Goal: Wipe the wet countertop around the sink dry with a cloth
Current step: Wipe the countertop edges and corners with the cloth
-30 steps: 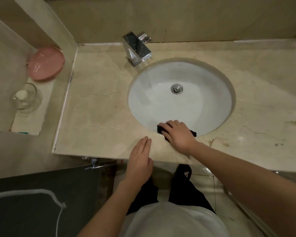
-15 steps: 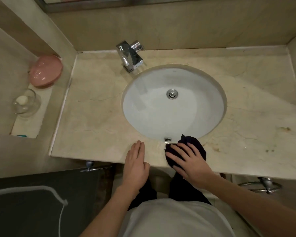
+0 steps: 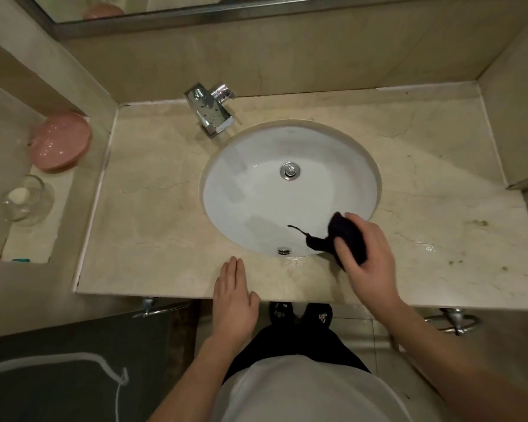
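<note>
The right hand (image 3: 368, 254) is gripping one dark cloth (image 3: 346, 239) at the near right rim of the sink (image 3: 256, 190), a loose tail hanging over the bowl. The left hand (image 3: 233, 295) is lying flat, fingers straight, on the table (image 3: 153, 226) edge. One tap (image 3: 211, 112), one pink dish (image 3: 60, 141) and one glass bowl (image 3: 26, 201) are showing; no writing is readable.
</note>
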Motion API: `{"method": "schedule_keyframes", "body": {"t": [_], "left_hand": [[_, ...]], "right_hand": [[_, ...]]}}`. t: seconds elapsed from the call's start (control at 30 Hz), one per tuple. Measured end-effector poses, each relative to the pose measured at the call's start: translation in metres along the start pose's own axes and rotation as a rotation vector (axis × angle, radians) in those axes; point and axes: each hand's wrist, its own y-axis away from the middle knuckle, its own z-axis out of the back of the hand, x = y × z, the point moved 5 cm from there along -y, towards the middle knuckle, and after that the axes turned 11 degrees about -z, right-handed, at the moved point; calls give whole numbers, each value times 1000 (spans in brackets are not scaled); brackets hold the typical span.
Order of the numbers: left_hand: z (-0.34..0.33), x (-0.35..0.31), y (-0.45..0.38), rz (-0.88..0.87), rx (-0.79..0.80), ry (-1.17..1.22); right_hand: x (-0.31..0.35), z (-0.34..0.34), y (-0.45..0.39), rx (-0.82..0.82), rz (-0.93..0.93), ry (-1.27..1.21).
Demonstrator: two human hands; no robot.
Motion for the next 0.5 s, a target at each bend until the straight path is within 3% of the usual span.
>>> {"method": "schedule_keyframes", "body": {"t": [0.1,0.2,0.27,0.5], "left_hand": [[-4,-1,-1,21,21,-36],[-8,0,-4,9,47,-77],[-9,2,-4,4,79,-91],[-18,8,-5,-12,117,-162]], "right_hand": [[-48,37,20,61,-100,2],[-101,33,33,153,-29,408],[-116,13,33,120,15,592],[-63,-82,15,35,61,615]]}}
